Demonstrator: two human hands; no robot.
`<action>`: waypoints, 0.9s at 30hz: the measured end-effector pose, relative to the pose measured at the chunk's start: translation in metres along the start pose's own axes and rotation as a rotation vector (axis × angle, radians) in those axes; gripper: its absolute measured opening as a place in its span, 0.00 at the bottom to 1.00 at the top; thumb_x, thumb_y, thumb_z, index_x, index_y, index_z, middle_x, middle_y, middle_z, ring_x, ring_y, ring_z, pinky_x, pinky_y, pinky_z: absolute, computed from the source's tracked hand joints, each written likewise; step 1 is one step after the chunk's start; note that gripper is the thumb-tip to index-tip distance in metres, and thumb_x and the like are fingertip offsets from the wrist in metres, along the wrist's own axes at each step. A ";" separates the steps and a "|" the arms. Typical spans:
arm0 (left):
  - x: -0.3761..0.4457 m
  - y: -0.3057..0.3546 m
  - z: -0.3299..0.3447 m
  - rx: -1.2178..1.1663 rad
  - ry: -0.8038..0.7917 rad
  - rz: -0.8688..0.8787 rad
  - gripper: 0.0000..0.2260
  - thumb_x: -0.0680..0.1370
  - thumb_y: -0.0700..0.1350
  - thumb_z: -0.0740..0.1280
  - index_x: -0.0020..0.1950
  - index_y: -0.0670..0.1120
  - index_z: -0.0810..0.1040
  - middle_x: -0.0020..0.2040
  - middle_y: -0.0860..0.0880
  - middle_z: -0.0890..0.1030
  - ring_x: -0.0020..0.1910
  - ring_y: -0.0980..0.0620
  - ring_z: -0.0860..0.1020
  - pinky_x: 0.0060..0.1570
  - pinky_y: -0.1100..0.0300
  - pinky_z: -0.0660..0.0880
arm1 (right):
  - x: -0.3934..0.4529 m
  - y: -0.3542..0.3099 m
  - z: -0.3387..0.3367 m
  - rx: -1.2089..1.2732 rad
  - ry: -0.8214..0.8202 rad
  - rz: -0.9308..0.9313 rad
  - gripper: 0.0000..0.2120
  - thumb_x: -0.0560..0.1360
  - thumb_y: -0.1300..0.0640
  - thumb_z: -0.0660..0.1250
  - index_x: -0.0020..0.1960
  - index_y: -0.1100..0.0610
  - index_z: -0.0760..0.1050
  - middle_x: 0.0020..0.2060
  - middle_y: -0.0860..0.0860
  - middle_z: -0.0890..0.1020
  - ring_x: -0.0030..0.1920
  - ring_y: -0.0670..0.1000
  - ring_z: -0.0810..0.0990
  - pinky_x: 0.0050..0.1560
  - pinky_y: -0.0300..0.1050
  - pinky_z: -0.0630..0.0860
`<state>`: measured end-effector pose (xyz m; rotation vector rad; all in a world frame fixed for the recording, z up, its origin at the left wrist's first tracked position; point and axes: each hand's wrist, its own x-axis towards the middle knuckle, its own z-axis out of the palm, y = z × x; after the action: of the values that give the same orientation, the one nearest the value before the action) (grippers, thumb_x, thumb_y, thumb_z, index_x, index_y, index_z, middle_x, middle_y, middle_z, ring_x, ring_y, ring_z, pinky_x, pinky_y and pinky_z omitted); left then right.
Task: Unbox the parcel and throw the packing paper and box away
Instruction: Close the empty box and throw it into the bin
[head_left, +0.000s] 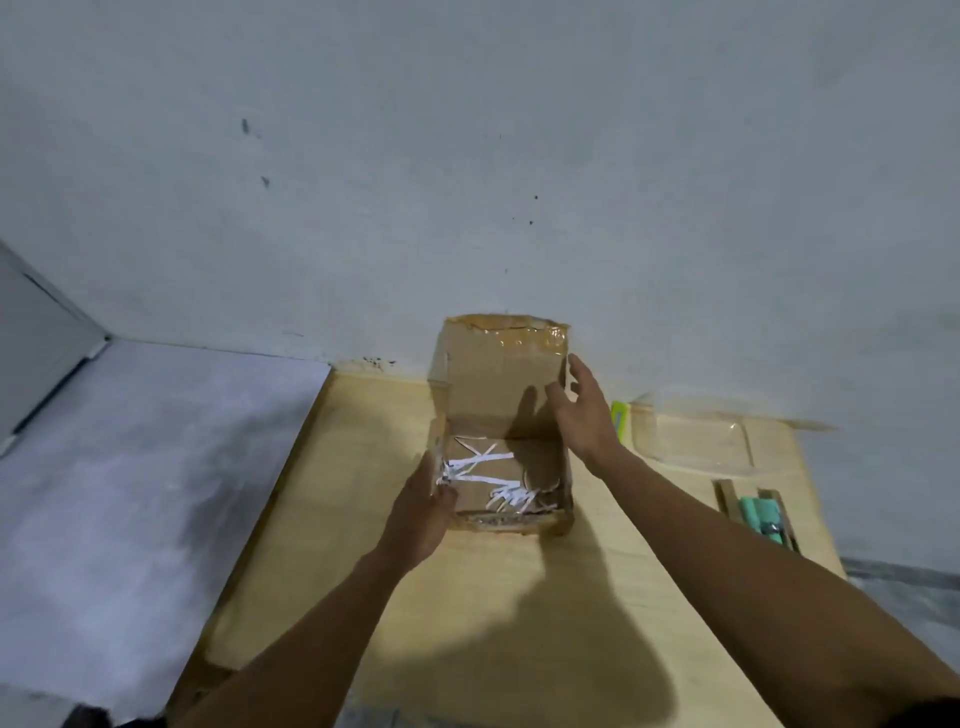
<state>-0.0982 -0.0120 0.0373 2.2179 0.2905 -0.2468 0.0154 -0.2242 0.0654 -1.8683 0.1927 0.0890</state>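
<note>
- Both forearms are reaching forward over the tabletop (363, 519) from the near edge, one on each side of the box (506, 467), which suggests the person is bracketing it to steady or lift it.
- Left hand (421, 512) is pressing against the box's near-left wall; its grip is looking closed on that wall, with the fingers (441, 483) curling at the rim, likely to keep the light carton from sliding.
- Right hand (584, 410) is hovering by the far-right edge, grip released and fingers spread, holding nothing; it is probably about to catch the opposite side or the flap.
- Inside the box, white paper strips (483, 462) are lying loose on the floor of it, so the packing paper is not yet thrown away.
- Behind them, the taped flap (506, 364) is standing upright against the wall, kept open so the inside stays reachable.
- Farther right on the tabletop, well apart from the box, a clear tray (691, 436) and a teal item (763, 517) on a card are lying, seemingly set aside as the contents.
</note>
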 end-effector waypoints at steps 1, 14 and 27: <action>0.004 0.001 -0.001 -0.002 -0.034 -0.015 0.26 0.81 0.45 0.61 0.78 0.47 0.57 0.73 0.46 0.69 0.71 0.48 0.69 0.57 0.68 0.61 | 0.011 -0.005 0.003 0.031 0.019 0.007 0.27 0.79 0.50 0.61 0.77 0.52 0.59 0.73 0.51 0.69 0.70 0.52 0.69 0.72 0.53 0.66; 0.016 -0.002 -0.011 -0.454 -0.147 -0.236 0.25 0.80 0.65 0.49 0.69 0.55 0.71 0.66 0.57 0.75 0.65 0.54 0.73 0.63 0.51 0.70 | -0.057 0.013 -0.016 0.248 -0.011 -0.123 0.11 0.81 0.55 0.60 0.53 0.60 0.78 0.47 0.49 0.81 0.43 0.32 0.77 0.45 0.25 0.71; 0.000 -0.007 -0.005 -0.364 -0.144 -0.056 0.23 0.79 0.43 0.64 0.72 0.59 0.68 0.61 0.60 0.80 0.57 0.61 0.79 0.62 0.50 0.76 | -0.110 0.107 -0.027 -0.260 -0.206 -0.282 0.29 0.77 0.36 0.56 0.71 0.52 0.71 0.76 0.45 0.61 0.76 0.39 0.57 0.73 0.30 0.54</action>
<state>-0.0995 -0.0036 0.0346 1.8257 0.2932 -0.3529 -0.1123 -0.2713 -0.0095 -2.1103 -0.2345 0.1154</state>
